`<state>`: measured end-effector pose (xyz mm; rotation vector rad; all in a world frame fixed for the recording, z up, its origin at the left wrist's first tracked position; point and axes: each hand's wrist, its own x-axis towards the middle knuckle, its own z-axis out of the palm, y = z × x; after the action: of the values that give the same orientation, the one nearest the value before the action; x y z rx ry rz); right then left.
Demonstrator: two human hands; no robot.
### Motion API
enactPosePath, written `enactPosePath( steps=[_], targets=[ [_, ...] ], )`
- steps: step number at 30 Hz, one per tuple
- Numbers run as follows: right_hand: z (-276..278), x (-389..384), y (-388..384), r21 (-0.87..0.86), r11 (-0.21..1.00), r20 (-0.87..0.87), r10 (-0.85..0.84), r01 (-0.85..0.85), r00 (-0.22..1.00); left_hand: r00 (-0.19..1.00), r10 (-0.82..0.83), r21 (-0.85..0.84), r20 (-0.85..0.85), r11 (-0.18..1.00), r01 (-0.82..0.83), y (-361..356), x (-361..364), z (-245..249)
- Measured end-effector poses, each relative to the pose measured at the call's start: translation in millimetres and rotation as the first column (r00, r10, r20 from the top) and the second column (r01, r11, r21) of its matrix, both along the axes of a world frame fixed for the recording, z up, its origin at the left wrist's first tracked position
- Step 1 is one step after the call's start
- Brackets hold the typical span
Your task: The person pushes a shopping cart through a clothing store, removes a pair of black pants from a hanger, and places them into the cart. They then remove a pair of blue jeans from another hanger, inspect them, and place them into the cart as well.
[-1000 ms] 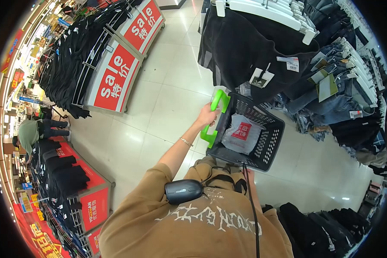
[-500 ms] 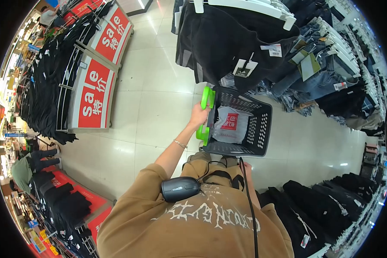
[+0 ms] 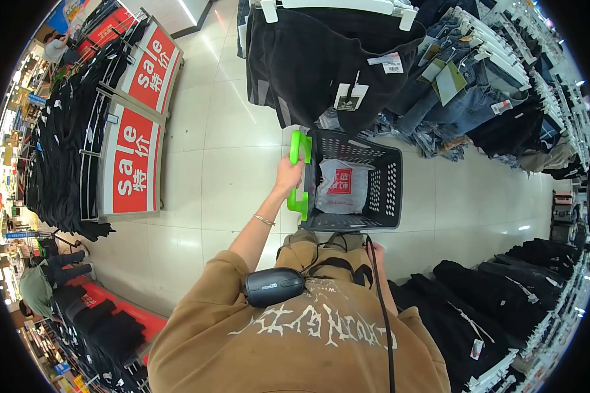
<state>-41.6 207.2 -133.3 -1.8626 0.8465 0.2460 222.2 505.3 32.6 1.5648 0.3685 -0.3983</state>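
Observation:
My left hand (image 3: 288, 174) is closed round the green handle (image 3: 297, 204) of a dark grey shopping basket (image 3: 388, 187). Inside the basket lies a white plastic bag (image 3: 353, 198) with a red square print. My right hand (image 3: 375, 251) hangs low at my right side, beside a black cable (image 3: 381, 308); its fingers are mostly hidden, so I cannot make out what they do. A black device (image 3: 275, 287) rests on the chest of my brown sweatshirt.
Dark shorts (image 3: 321, 59) and jeans (image 3: 469, 121) hang on racks ahead and right. Black trousers (image 3: 478, 301) hang at the lower right. Red sale signs (image 3: 132, 159) front a rack on the left. A person in green (image 3: 38, 288) bends at the far left.
The hanging shorts, the racks and the basket have shifted left in view. The sale signs sit lower and further left. My left hand still holds the handle.

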Motion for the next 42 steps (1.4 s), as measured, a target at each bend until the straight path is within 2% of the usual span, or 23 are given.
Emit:
enactPosePath(
  steps=[20,25,27,31,33,34,36,37,40,42],
  targets=[
    [3,-13,-8,-0.025,1.0,-0.024,-0.011,0.01,1.0,1.0,0.002,0.103,0.023,0.995,-0.004,1,-1,0],
    [-35,-26,-21,0.029,0.999,-0.037,-0.042,0.044,0.998,0.999,0.02,0.164,0.025,0.986,-0.024,-2,-1,1],
    [-48,-30,-27,0.084,0.996,-0.108,-0.005,0.014,0.994,0.999,0.036,0.178,0.029,0.983,-0.041,-3,-1,0],
    [-52,-31,-40,0.104,0.994,-0.113,0.042,-0.03,0.993,0.998,0.039,0.235,0.053,0.971,-0.051,-5,-2,-3],
    [-51,-25,-49,0.25,0.968,-0.131,0.034,-0.001,0.991,0.992,0.07,0.362,0.11,0.926,-0.105,-8,-3,0],
    [-49,-21,-53,0.28,0.96,-0.119,0.026,0.009,0.993,0.99,0.068,0.361,0.119,0.926,-0.108,-9,-4,1],
    [-47,-10,-62,0.255,0.967,-0.108,0.03,-0.001,0.994,0.968,-0.028,0.57,0.251,0.812,-0.124,-10,-6,-3],
    [-42,-4,-64,0.231,0.973,-0.108,0.033,-0.007,0.994,0.964,-0.041,0.571,0.262,0.812,-0.121,-10,-5,-6],
    [-22,4,-73,0.302,0.953,-0.063,0.003,0.016,0.998,0.952,-0.125,0.743,0.278,0.657,-0.131,-15,-8,0],
    [-24,6,-81,0.31,0.951,-0.082,0.009,0.017,0.997,0.947,-0.132,0.756,0.291,0.638,-0.144,-16,-7,0]
  ],
)
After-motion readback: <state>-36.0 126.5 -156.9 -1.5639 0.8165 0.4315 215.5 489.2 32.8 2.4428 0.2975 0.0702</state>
